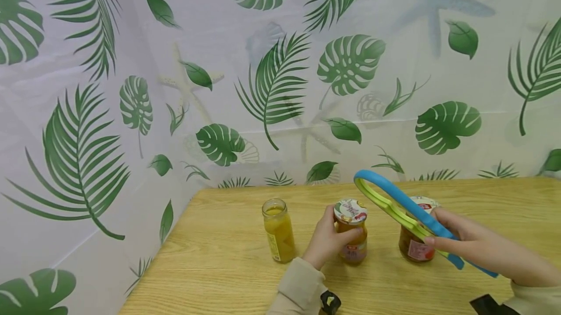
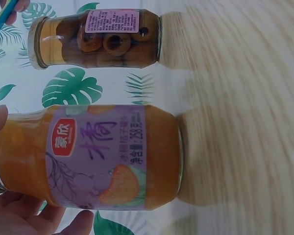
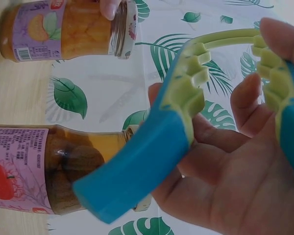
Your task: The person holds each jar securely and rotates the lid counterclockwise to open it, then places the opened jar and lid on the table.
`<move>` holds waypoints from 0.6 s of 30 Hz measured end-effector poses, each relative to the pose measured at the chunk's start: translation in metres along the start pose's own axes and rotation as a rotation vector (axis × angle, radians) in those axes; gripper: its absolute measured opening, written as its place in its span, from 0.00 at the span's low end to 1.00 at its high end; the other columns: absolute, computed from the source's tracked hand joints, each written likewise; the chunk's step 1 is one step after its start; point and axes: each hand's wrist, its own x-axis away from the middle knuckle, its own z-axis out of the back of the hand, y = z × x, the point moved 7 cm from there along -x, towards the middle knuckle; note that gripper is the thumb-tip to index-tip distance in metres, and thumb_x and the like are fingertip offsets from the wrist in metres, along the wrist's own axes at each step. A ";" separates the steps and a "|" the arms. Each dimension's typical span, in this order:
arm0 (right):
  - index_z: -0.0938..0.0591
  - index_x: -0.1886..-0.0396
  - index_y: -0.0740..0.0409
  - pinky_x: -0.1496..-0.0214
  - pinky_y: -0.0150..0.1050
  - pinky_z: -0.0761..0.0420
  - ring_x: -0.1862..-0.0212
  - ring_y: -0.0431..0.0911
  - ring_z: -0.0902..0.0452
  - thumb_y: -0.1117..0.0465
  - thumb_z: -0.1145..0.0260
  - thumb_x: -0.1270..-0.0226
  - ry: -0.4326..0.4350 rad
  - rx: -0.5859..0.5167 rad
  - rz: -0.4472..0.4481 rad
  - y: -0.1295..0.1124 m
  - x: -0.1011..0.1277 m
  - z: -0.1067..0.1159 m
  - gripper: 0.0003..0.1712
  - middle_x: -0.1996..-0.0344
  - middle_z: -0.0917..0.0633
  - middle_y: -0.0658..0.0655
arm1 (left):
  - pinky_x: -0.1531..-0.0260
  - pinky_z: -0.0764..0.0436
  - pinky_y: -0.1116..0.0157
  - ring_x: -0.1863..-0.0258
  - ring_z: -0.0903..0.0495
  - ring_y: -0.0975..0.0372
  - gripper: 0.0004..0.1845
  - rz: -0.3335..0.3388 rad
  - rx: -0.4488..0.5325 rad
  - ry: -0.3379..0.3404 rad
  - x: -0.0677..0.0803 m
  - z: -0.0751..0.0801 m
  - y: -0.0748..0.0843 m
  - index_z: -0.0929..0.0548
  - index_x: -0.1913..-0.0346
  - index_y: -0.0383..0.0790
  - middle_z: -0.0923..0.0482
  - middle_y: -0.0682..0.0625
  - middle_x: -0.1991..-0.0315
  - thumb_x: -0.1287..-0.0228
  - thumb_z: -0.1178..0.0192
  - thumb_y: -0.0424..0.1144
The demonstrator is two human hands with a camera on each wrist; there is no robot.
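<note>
Left fingers (image 1: 329, 213) round orange jar (image 1: 354, 252); right fingers (image 1: 444, 217) hold blue-green tool (image 1: 414, 209).

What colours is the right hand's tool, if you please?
Blue outside, yellow-green inside; the tool shows best in the right wrist view.

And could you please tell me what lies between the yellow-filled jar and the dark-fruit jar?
In the head view, the orange-filled jar and the left hand gripping it lie between them.
</note>
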 end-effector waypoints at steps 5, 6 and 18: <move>0.37 0.63 0.62 0.77 0.37 0.36 0.69 0.45 0.35 0.61 0.50 0.32 -0.003 -0.020 0.004 -0.001 0.001 0.000 0.09 0.71 0.32 0.58 | 0.49 0.33 0.61 0.50 0.30 0.61 0.25 0.001 -0.010 0.009 0.000 0.001 0.000 0.33 0.49 0.42 0.28 0.54 0.53 0.49 0.35 0.38; 0.37 0.63 0.63 0.77 0.37 0.36 0.70 0.45 0.35 0.61 0.50 0.32 -0.004 -0.025 0.011 -0.001 0.001 0.000 0.08 0.72 0.32 0.58 | 0.49 0.33 0.60 0.50 0.30 0.60 0.25 0.002 -0.016 0.014 0.000 0.002 -0.001 0.33 0.49 0.42 0.28 0.54 0.53 0.50 0.35 0.38; 0.36 0.63 0.63 0.76 0.38 0.35 0.68 0.45 0.34 0.64 0.50 0.32 -0.014 -0.050 0.066 -0.003 0.003 0.001 0.06 0.70 0.30 0.60 | 0.49 0.32 0.59 0.52 0.29 0.63 0.28 0.048 -0.110 0.025 0.004 0.011 -0.004 0.29 0.49 0.47 0.28 0.59 0.56 0.54 0.31 0.44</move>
